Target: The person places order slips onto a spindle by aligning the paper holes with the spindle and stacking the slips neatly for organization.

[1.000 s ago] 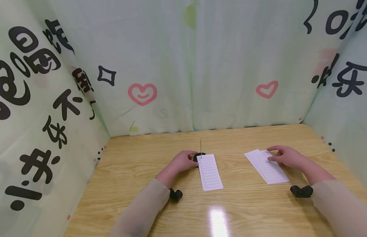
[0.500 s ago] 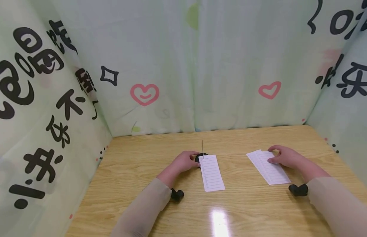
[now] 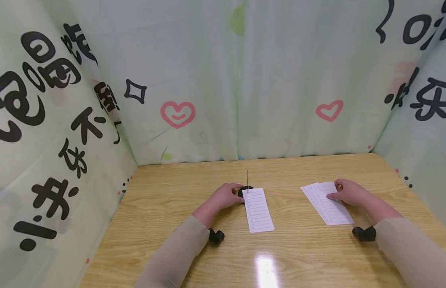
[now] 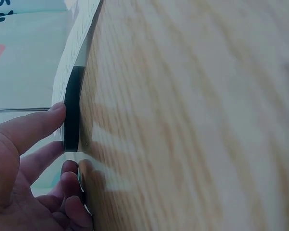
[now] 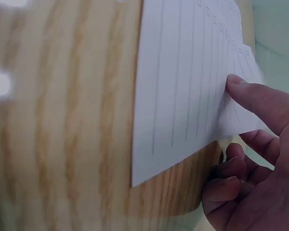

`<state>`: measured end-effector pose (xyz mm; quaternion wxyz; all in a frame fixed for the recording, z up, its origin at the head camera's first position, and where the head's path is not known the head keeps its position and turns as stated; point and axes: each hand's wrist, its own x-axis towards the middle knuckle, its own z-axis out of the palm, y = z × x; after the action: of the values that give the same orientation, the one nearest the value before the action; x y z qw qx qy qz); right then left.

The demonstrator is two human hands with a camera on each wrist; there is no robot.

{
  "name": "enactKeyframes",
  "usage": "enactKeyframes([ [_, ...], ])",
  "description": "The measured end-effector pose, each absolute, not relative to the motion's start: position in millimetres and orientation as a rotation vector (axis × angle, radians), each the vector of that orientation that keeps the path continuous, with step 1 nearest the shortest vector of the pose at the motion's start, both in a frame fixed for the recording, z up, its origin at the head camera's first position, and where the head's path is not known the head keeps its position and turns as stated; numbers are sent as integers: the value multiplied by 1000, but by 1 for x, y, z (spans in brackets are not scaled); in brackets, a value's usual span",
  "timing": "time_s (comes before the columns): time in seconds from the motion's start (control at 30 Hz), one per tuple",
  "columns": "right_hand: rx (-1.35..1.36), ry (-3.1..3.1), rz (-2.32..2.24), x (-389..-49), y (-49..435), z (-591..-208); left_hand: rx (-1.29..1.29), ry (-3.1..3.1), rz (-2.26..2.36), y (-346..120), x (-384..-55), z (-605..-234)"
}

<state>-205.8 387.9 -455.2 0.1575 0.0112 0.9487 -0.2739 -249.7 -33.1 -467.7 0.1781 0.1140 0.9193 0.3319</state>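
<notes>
A bill spike stands mid-table, with a round black base (image 3: 240,193) and a thin upright rod (image 3: 248,179). A lined white sheet (image 3: 260,212) is on the rod near its top end, lying over part of the base. My left hand (image 3: 223,196) holds the base by its edge; the left wrist view has thumb and forefinger against the black rim (image 4: 73,113). To the right lie several lined sheets (image 3: 314,200), overlapping and slightly fanned. My right hand (image 3: 350,193) pinches the top sheet (image 5: 183,91) at its right edge, thumb on its face, forefinger partly hidden behind it.
The wooden table (image 3: 172,184) runs back to a printed curtain (image 3: 280,80), which also encloses both sides. Black wrist devices (image 3: 216,237) sit on both forearms. A bright light reflection shows on the tabletop near the front.
My right forefinger has curled in from the sheet's top edge toward its right side, closing with the thumb. The left hand stays on the base. The head view shifts slightly.
</notes>
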Motion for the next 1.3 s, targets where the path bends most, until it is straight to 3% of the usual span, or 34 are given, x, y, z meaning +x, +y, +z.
enactKeyframes([
  [0.6,18,2767,-894,-191,398,-454,331,2613,912,-31,-251,-468],
  [1.3,40,2751,-1095,-175,384,-422,337,2591,937,-33,-250,-466],
])
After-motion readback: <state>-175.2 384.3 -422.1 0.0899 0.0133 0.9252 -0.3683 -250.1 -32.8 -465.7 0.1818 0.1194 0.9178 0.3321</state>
